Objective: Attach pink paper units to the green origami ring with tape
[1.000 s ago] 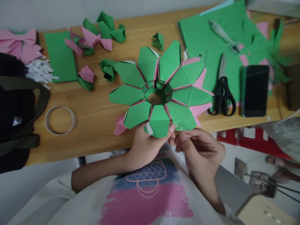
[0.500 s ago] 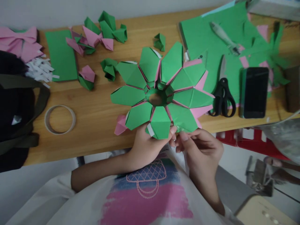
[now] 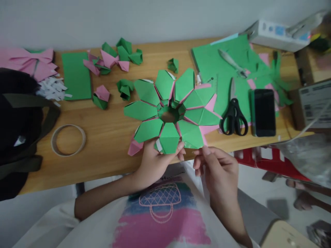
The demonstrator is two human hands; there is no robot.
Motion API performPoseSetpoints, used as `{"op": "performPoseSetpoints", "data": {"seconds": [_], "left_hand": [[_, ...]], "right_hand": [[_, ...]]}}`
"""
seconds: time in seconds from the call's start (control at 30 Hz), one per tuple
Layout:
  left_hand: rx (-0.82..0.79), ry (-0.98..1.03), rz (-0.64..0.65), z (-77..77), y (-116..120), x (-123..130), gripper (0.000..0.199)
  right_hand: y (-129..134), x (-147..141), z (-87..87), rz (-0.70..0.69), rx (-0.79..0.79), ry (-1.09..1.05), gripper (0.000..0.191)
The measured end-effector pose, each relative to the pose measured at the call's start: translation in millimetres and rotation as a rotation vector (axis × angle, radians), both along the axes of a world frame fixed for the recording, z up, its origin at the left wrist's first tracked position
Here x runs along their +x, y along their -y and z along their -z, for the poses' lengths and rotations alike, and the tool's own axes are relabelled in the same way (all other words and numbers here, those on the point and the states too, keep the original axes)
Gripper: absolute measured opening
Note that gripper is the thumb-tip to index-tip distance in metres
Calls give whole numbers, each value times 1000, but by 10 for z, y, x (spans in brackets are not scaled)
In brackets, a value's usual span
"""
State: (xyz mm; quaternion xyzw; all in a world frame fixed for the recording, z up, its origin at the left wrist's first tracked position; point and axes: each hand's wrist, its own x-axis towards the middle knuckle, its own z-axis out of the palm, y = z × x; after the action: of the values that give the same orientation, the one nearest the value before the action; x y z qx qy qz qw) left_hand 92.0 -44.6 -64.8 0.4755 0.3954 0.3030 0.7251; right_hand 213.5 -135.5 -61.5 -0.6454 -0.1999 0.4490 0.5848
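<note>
A flower-shaped ring of folded green and pink paper [image 3: 146, 111] is held above the front part of the table, its middle hollow. My left hand [image 3: 155, 165] grips its near edge, the thumb by the lower petals and the other fingers partly hidden beneath. A white strip [image 3: 159, 145] shows on the lowest petal. My right hand [image 3: 218, 168] is just right of the near petals, thumb and forefinger pressed together close to a petal's lower tip. Whatever lies between these fingertips is too small to make out.
Black scissors [image 3: 234, 115], a phone [image 3: 263, 112] and a pen-like tool [image 3: 231, 62] lie right on green sheets [image 3: 207, 57]. Left are a tape ring [image 3: 54, 139], white strips [image 3: 51, 89], a green pad [image 3: 77, 75] and a dark bag [image 3: 15, 137]. Folded pieces [image 3: 125, 89] lie behind the ring.
The view has shifted, showing more of the wall and back right boxes. My right hand has moved slightly away from the lower petals; my left hand still holds the paper ring.
</note>
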Motion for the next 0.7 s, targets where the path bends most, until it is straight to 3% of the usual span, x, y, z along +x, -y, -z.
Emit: {"op": "performPoseSetpoints", "data": {"seconds": [0.1,0.17,0.27,0.33,0.4,0.47,0.6,0.7], "left_hand": [[35,-7,-46,-28,-47,-62,23],[31,18,-60,-42,-71,-105,21],[-11,47,-40,-51,-100,-171,18],[-42,49,-21,-51,-118,-215,15],[-53,48,-12,-44,-132,-255,14],[-41,25,-8,-26,-137,-292,15],[-2,-33,-30,22,-119,-356,15],[-4,30,-63,41,-93,-393,15]], "right_hand": [[47,12,-42,-48,20,266,15],[45,55,-93,-60,119,620,7],[-65,154,-179,-196,327,1229,42],[-200,207,-206,-368,419,1499,46],[-343,228,-186,-503,507,1595,33],[-454,220,-128,-549,611,1596,21],[-538,169,-13,-489,704,1586,17],[-531,140,12,-473,719,1590,17]]}}
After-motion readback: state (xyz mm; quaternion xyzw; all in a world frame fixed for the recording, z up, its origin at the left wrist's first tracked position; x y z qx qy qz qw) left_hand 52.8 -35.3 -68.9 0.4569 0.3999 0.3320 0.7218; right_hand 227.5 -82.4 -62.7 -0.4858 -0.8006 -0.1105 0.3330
